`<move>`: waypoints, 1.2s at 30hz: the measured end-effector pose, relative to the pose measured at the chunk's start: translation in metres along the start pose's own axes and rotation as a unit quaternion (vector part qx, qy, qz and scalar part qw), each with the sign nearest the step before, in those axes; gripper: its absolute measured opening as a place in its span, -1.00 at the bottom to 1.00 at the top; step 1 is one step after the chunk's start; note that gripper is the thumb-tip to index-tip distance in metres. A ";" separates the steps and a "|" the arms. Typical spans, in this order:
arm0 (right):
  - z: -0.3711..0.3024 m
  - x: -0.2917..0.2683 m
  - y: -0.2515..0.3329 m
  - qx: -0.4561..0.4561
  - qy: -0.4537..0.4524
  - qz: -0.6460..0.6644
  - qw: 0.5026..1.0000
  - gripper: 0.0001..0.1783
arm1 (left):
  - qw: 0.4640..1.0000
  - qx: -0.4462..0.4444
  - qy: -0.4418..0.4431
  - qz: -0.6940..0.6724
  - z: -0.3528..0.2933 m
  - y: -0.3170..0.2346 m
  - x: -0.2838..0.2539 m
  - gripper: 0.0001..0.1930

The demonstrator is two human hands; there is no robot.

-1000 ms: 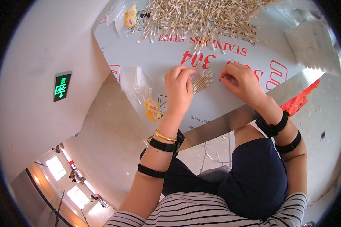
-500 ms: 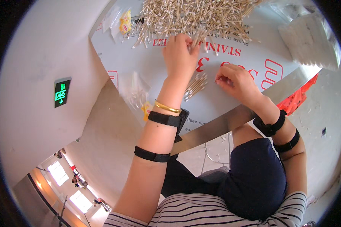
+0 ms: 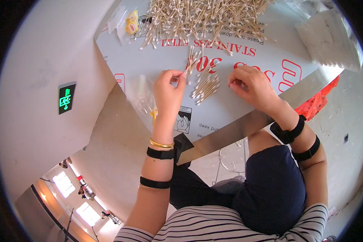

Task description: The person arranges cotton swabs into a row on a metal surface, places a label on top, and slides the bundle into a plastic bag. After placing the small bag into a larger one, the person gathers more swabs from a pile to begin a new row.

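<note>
My left hand (image 3: 169, 92) is pinched closed, with a few cotton swabs (image 3: 193, 60) fanning out past its thumb and forefinger. To the right of its fingertips, a small bundle of cotton swabs (image 3: 206, 89) lies side by side on the table, with some looser ones just above. My right hand (image 3: 254, 88) hovers right of that bundle, fingers curled together; whatever may be inside is hidden. At the far side spreads a big heap of loose cotton swabs (image 3: 209, 18), pale sticks with white tips.
The metal table (image 3: 149, 60) wears a printed protective film. Clear bags with yellow labels (image 3: 132, 22) lie at the left, another clear bag (image 3: 143, 97) nearer me. A stack of clear plastic packs (image 3: 330, 38) stands far right. Red plastic (image 3: 320, 101) hangs beyond the right edge.
My left hand has drawn back from the heap toward me and slightly left, bringing a few cotton swabs near the small bundle. My right hand has stayed almost still.
</note>
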State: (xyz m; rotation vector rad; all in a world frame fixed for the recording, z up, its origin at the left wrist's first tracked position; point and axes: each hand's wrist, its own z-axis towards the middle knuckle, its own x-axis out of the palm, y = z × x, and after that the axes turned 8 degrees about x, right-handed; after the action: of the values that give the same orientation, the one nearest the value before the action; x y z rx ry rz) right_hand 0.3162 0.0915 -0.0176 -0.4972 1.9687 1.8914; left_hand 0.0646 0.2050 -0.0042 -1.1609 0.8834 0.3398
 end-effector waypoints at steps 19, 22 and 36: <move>0.004 0.001 0.000 -0.007 -0.007 -0.028 1.000 -0.90 | 0.990 0.033 -0.038 -0.130 0.034 0.004 0.026 -0.81; 0.004 0.003 -0.001 -0.016 -0.019 -0.028 0.999 -0.89 | 0.991 0.030 -0.040 -0.126 0.039 0.007 0.018 -0.82; 0.003 0.003 -0.003 -0.006 -0.012 -0.023 1.000 -0.88 | 0.959 0.203 0.105 0.170 -0.014 -0.002 0.039 -0.10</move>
State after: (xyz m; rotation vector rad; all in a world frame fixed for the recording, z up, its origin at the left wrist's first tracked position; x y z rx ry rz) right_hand 0.3154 0.0946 -0.0216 -0.5161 1.9151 1.8722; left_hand 0.0850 0.1840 -0.0341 -0.6684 1.2780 0.2985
